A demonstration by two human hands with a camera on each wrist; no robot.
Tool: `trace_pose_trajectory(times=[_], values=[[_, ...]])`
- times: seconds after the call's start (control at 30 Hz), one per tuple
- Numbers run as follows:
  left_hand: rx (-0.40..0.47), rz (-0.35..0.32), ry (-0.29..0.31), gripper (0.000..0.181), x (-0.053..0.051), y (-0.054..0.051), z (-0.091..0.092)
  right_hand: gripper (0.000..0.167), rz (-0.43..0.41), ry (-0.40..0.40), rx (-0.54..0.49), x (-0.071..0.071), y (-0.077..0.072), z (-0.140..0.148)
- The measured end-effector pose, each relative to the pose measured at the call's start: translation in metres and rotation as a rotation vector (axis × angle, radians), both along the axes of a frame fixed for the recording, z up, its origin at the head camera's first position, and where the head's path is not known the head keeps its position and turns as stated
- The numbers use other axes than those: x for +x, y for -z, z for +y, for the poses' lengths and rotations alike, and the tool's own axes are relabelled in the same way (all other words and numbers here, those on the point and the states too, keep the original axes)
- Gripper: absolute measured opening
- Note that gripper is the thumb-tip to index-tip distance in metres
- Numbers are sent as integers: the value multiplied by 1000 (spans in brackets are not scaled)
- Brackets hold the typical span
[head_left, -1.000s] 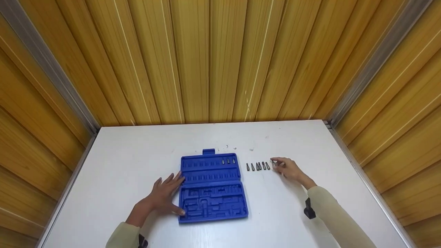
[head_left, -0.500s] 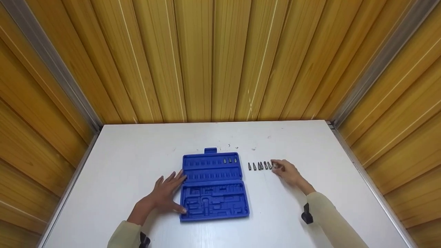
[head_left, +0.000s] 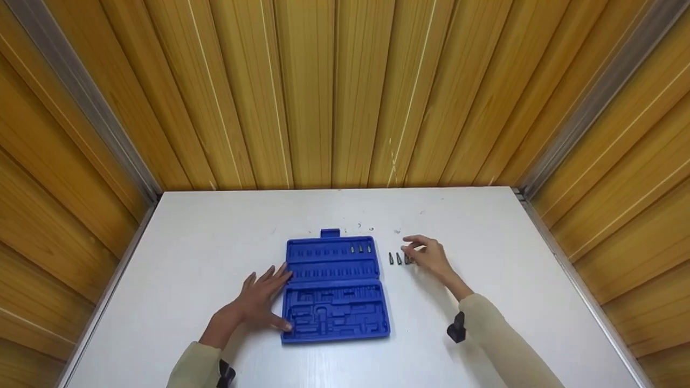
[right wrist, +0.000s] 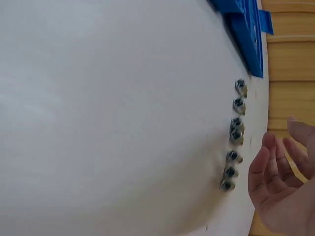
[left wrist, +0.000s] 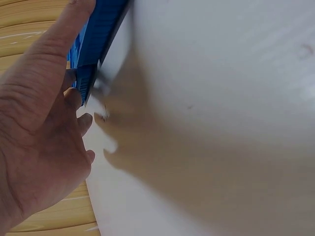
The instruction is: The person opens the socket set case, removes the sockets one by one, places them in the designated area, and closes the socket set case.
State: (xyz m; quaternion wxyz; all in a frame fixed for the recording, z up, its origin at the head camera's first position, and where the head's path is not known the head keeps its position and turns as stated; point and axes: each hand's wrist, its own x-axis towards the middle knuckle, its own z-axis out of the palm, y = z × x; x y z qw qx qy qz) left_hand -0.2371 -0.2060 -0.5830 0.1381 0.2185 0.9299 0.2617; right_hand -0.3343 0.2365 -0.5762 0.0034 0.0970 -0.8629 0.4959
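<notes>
A blue case lies unfolded on the table, with three small bits in its upper part. Against its left edge rests my left hand, fingers spread and thumb on the lower corner; the left wrist view shows the palm beside the case. To the right of the case, several metal bits stand or lie in a row, partly hidden by my right hand above them. In the right wrist view the whole row shows, and the right hand has bent, parted fingers holding nothing visible.
The white table reaches back to a yellow wood-patterned wall, with similar panels on both sides. Small dark marks dot the tabletop behind the case, whose latch tab points toward the wall.
My right hand has let go of a bit at the right end of the row and moved left over the other bits. The left hand has stayed on the case.
</notes>
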Motion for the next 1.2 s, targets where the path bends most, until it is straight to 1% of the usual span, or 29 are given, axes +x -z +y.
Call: trace_pose_trajectory(times=[0.1,0.17,0.27,0.37,0.43,0.5,0.63,0.77,0.93,1.07,1.2], values=[[1,2,5,128,-1,-1,0,34,-16,-125,-56,-2,-5,-25],[0,2,5,128,-1,-1,0,34,-30,-184,-75,-5,-7,-42],[-1,2,5,128,-1,0,0,33,-38,-234,-57,-8,-9,-64],[13,3,6,128,0,0,-1,33,-35,-262,-33,-12,-8,-81],[20,2,7,128,0,0,-1,33,-34,-261,-8,-16,-5,-89],[27,-6,3,128,0,1,-1,31,-17,-243,44,-19,-1,-96],[30,-15,0,128,-1,1,-1,25,31,-150,140,-23,8,-105],[34,-12,3,128,-1,1,0,20,51,-69,212,-24,14,-111],[17,-23,-1,128,0,2,1,18,83,-56,328,-22,16,-116],[16,-24,-10,128,0,2,1,18,79,-64,359,-21,15,-119],[11,-19,-12,128,-2,3,0,19,60,-51,377,-22,15,-120]])
